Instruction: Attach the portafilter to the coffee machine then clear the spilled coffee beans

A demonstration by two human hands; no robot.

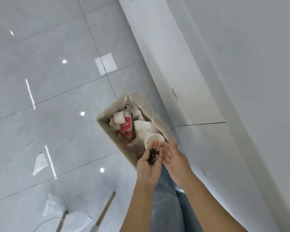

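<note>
I look down at the floor. My left hand is cupped palm up, with several dark coffee beans lying in its palm. My right hand is beside it, fingers straight and apart, holding nothing, its edge close to the left hand. Both hands hover over the near corner of a cardboard waste bin lined with clear plastic. The portafilter and the coffee machine are not in view.
The bin holds white paper cups, crumpled tissue and a red packet. It stands on glossy grey floor tiles against a white counter base. Wooden legs and a cable are at the lower left. My jeans show below the hands.
</note>
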